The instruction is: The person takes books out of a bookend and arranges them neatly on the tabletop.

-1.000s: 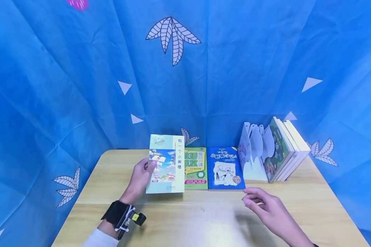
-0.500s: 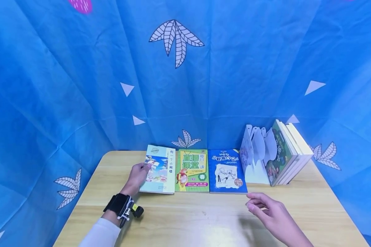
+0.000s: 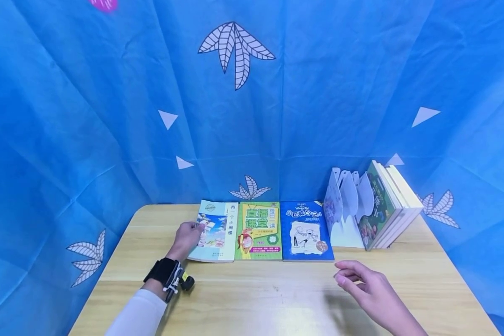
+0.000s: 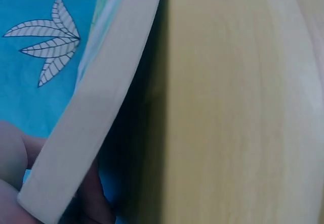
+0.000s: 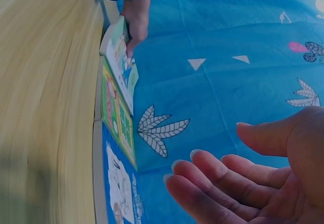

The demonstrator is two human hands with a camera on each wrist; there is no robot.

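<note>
My left hand [image 3: 186, 239] grips the left edge of a pale green book [image 3: 218, 254] with a sky picture on its cover, thumb on top. In the left wrist view the book's page edge [image 4: 96, 97] slants upward on the gripped side, fingers [image 4: 95, 193] beneath it. Right of it a green-and-yellow book [image 3: 258, 233] lies flat, then a blue comic-style book [image 3: 308, 233], all in a row. My right hand [image 3: 367, 285] hovers near the blue book's lower right corner, holding nothing; the right wrist view shows its fingers [image 5: 217, 178] loosely bent.
At the right back of the wooden table [image 3: 252, 298] stands a white book rack [image 3: 347, 232], with several upright books [image 3: 388, 210] leaning at its right side. A blue patterned cloth [image 3: 252, 116] hangs behind the table and along its sides.
The pale green book, raised and overlapping the green-and-yellow one a second ago, has moved left and down to the row's left end. My right hand has barely shifted.
</note>
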